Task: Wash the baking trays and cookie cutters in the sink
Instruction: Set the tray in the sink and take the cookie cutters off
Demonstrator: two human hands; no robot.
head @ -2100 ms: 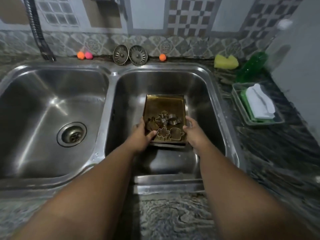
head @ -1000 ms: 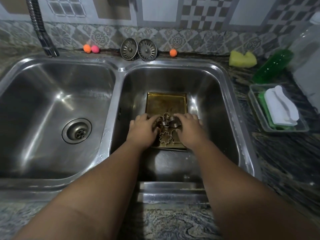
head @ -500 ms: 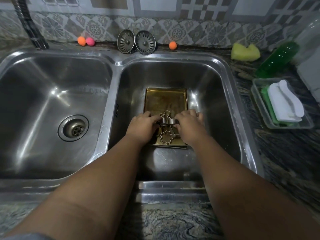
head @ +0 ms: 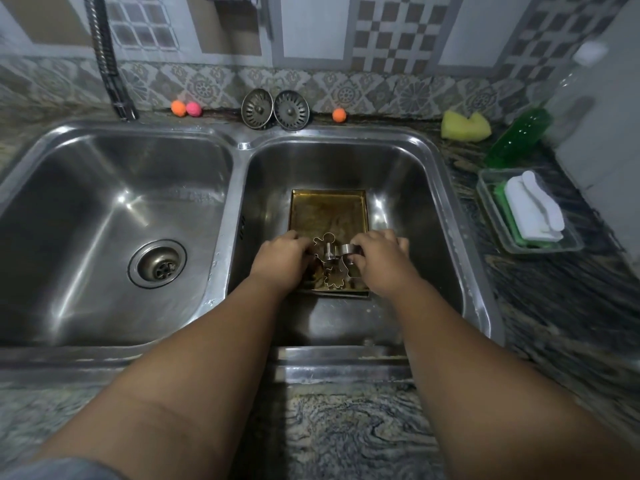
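A brownish baking tray (head: pixel 327 211) lies flat on the floor of the right sink basin (head: pixel 398 174). Several metal cookie cutters (head: pixel 329 258) sit bunched at the tray's near end. My left hand (head: pixel 282 256) is on the left of the bunch with fingers curled against the cutters. My right hand (head: pixel 375 258) is on the right, its fingers curled over a cutter (head: pixel 348 249). Both hands hide part of the cutters and the tray's near corners.
The left basin (head: pixel 104 220) has an open drain (head: pixel 157 263). A faucet hose (head: pixel 104 53) rises at the back left. Two sink strainers (head: pixel 275 109) lean on the wall. A yellow sponge (head: pixel 464 126), green soap bottle (head: pixel 519 136) and a container with a scrubber (head: pixel 530 211) are on the right counter.
My hands moved from the tray's sides onto the cutters and pushed them together into a tight bunch at the near end.
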